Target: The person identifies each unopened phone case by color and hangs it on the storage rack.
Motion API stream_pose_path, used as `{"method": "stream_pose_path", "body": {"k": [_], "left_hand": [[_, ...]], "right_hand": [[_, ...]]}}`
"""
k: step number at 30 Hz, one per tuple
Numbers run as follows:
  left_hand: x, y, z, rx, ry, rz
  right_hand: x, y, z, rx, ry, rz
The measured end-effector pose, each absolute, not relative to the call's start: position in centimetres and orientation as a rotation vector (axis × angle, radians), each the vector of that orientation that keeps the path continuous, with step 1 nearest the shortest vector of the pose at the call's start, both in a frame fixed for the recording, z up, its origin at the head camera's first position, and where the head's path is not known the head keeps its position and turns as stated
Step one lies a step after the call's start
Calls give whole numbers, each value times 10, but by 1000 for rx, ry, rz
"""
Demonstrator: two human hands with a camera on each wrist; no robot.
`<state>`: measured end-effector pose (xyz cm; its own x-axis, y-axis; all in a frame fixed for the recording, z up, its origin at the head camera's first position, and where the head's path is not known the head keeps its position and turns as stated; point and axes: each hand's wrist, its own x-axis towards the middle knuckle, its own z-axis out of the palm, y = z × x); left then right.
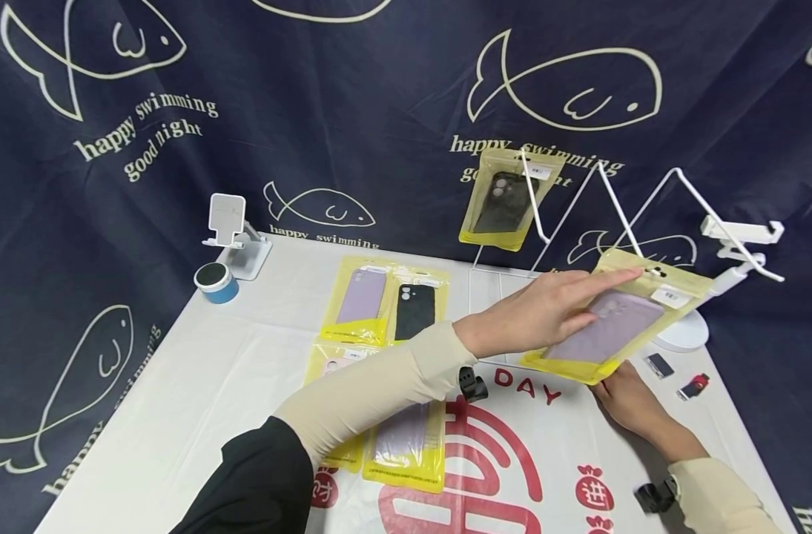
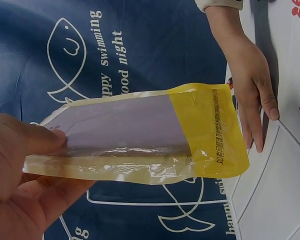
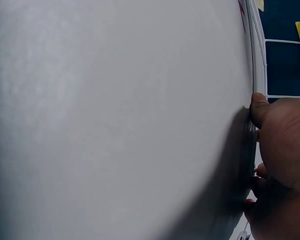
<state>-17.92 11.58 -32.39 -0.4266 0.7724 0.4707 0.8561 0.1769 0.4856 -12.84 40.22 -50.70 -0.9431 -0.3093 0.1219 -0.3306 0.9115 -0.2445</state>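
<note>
My left hand (image 1: 539, 315) pinches a yellow-edged clear bag with a lilac phone case (image 1: 606, 326), thumb on one face and fingers behind. The bag tilts in front of a white wire display rack (image 1: 569, 204), its punched top edge right by the middle prong. In the left wrist view, the bag's yellow bottom end points away from the palm. My right hand (image 1: 629, 404) is low at the rack's base, partly hidden by the bag in the head view. Its fingers (image 2: 252, 112) reach out straight, with the thumb tip right at the base wire.
A bagged black phone case (image 1: 506, 200) hangs on the rack's left prong. Several bagged cases (image 1: 406, 452) lie on the white table under my left forearm. A phone stand (image 1: 228, 222) and blue jar (image 1: 217, 283) stand far left. Small USB-stick-like items (image 1: 694, 386) lie right.
</note>
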Motion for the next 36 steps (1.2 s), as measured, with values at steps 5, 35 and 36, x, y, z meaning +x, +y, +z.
{"method": "stream_pose_path", "body": {"k": [5, 35, 36], "left_hand": [[-180, 118, -325, -1576, -2356, -1037], [-255, 138, -332, -1207, -2417, -644], [-259, 139, -331, -1184, -2433, -613]], "right_hand": [[-127, 402, -506, 505, -2987, 399], [-128, 394, -501, 309, -3185, 410], [-128, 394, -501, 305, -3188, 413]]}}
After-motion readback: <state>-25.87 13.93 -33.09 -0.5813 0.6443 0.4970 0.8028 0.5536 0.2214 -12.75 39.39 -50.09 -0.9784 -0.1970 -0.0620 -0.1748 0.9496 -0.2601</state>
